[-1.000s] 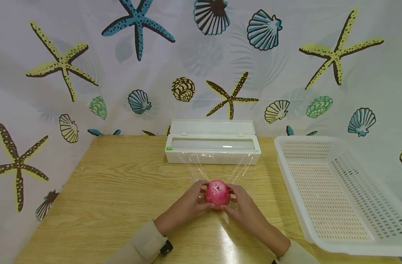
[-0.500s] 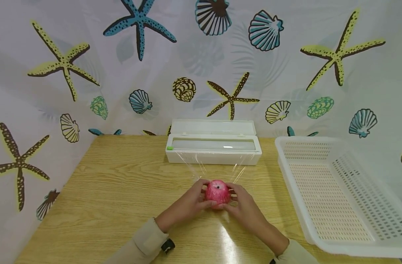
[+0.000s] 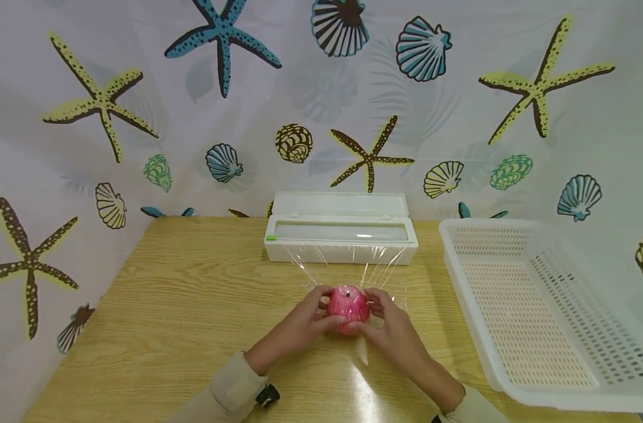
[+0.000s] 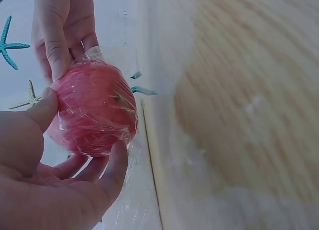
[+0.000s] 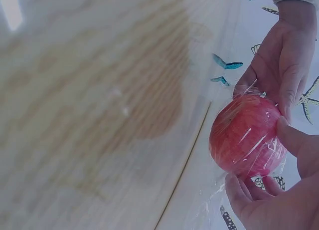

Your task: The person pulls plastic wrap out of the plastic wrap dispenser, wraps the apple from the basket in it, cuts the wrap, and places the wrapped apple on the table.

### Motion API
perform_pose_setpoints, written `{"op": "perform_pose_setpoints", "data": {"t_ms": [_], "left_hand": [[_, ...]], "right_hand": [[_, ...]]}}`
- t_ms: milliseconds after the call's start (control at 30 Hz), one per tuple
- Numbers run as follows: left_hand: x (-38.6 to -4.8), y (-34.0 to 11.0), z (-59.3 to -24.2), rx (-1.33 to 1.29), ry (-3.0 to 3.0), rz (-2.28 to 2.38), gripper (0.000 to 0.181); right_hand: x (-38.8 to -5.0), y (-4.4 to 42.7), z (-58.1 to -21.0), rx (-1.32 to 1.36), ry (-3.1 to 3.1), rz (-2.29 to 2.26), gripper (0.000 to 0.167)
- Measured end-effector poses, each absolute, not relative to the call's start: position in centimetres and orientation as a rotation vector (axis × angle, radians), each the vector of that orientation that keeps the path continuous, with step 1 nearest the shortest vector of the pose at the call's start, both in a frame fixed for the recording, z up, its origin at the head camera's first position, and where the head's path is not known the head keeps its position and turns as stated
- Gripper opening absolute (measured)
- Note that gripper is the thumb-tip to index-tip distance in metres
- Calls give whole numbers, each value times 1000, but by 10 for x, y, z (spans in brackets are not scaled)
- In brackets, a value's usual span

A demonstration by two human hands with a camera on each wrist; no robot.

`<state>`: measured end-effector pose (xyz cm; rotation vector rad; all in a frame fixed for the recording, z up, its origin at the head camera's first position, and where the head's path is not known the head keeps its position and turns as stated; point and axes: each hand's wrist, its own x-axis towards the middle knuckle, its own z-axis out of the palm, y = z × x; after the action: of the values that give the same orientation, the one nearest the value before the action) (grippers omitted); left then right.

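A red apple (image 3: 349, 310) covered in clear film is held between both hands over the table's middle. My left hand (image 3: 295, 329) grips its left side, thumb on the near face; my right hand (image 3: 397, 335) grips its right side the same way. Creased film (image 4: 107, 122) lies tight over the apple (image 4: 89, 105) in the left wrist view, and the right wrist view shows the wrapped apple (image 5: 246, 135) between the fingers of both hands. Clear film (image 3: 374, 264) stretches from the apple back to the white dispenser box (image 3: 342, 254), whose lid stands raised.
On the right of the table (image 3: 194, 282) stands a white perforated basket (image 3: 474, 317). A white cloth (image 3: 342, 88) printed with starfish and shells hangs behind and to the left. The film roll (image 3: 342, 231) lies inside the dispenser.
The apple has tilted slightly, its stem a little farther back. The right hand's fingers have shifted on it, and the creases in the film run differently. Dispenser and basket have stayed put.
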<state>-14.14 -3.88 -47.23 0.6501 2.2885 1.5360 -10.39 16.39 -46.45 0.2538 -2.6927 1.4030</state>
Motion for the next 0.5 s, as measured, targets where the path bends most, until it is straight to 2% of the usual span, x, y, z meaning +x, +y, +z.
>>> {"op": "perform_pose_setpoints", "data": {"t_ms": [133, 500], "left_hand": [[-134, -39, -462, 652, 2264, 1577, 55], [-134, -37, -457, 653, 2317, 1619, 58]], "right_hand": [[-100, 162, -461, 248, -2634, 1537, 60], [-96, 160, -449, 287, -2555, 1558, 57]]}}
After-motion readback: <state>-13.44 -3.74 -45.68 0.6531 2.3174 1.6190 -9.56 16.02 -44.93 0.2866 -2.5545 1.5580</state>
